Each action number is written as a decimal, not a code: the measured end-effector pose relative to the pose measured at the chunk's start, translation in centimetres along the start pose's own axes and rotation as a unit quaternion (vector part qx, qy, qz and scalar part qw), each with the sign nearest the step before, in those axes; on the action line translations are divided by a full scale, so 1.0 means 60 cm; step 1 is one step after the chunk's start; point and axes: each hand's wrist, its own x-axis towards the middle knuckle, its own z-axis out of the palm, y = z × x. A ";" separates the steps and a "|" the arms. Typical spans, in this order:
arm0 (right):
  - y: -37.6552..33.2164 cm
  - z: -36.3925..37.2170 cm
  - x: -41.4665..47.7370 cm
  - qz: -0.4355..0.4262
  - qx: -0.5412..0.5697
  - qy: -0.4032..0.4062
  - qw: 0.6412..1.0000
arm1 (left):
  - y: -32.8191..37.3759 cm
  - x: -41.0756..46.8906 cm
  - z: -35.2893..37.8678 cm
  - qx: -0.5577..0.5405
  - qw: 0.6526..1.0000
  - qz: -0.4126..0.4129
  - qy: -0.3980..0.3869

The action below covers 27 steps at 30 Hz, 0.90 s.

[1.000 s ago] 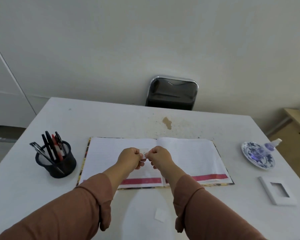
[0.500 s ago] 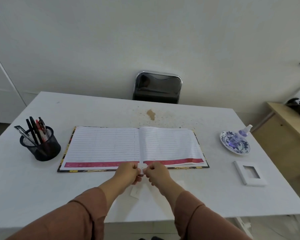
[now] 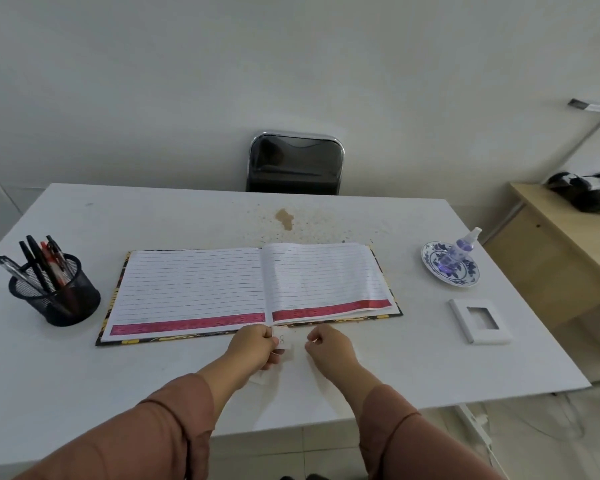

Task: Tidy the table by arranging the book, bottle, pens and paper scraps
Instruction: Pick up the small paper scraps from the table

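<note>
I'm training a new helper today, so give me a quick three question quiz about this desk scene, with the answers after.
1. True or false: the book lies closed on the table.
2. Which hand holds the paper scrap? A) left hand B) right hand C) neither
3. Fill in: the spray bottle lies on a blue and white ____.

Key
1. False. It lies open, with lined pages showing.
2. A. The left hand pinches the scrap; the right hand is closed in a fist beside it, apart from the scrap.
3. Plate, at the right of the table, beyond the white frame.
</note>
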 end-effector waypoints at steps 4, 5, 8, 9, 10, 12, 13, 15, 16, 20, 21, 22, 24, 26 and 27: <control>0.040 -0.037 0.007 0.001 -0.130 -0.001 0.991 | -0.001 0.001 0.014 0.003 1.000 0.001 -0.013; 0.048 -0.045 0.009 -0.006 -0.163 -0.002 0.987 | 0.000 0.000 0.018 0.004 1.000 0.001 -0.015; 0.065 -0.065 0.013 -0.020 -0.236 -0.015 0.971 | 0.001 -0.002 0.031 0.011 1.000 0.005 -0.021; 0.067 -0.069 0.015 -0.024 -0.255 -0.024 0.966 | 0.000 -0.003 0.034 0.014 1.000 0.005 -0.023; 0.069 -0.072 0.017 -0.030 -0.270 -0.033 0.962 | 0.001 -0.004 0.037 0.016 1.000 0.006 -0.024; 0.072 -0.075 0.019 -0.042 -0.286 -0.045 0.956 | 0.002 -0.006 0.039 0.019 1.000 0.005 -0.024; 0.073 -0.075 0.021 -0.049 -0.290 -0.048 0.955 | 0.002 -0.006 0.040 0.020 1.000 0.005 -0.022; 0.075 -0.076 0.023 -0.063 -0.300 -0.054 0.950 | 0.003 -0.007 0.039 0.019 1.000 0.005 -0.018; 0.075 -0.075 0.024 -0.070 -0.308 -0.057 0.947 | 0.003 -0.007 0.039 0.018 1.000 0.004 -0.017; 0.073 -0.076 0.027 -0.084 -0.339 -0.074 0.934 | 0.002 -0.010 0.036 0.013 1.000 0.001 -0.011; 0.072 -0.077 0.027 -0.086 -0.351 -0.080 0.929 | 0.001 -0.010 0.036 0.012 1.000 0.001 -0.010; 0.073 -0.077 0.028 -0.088 -0.359 -0.084 0.926 | 0.001 -0.011 0.035 0.013 1.000 0.001 -0.010; 0.074 -0.077 0.029 -0.086 -0.349 -0.085 0.929 | 0.001 -0.012 0.034 0.013 1.000 0.002 -0.009; 0.077 -0.080 0.033 -0.081 -0.311 -0.081 0.943 | 0.000 -0.012 0.033 0.008 1.000 0.003 -0.007; 0.078 -0.081 0.035 -0.079 -0.289 -0.080 0.951 | 0.000 -0.011 0.033 0.007 1.000 0.003 -0.006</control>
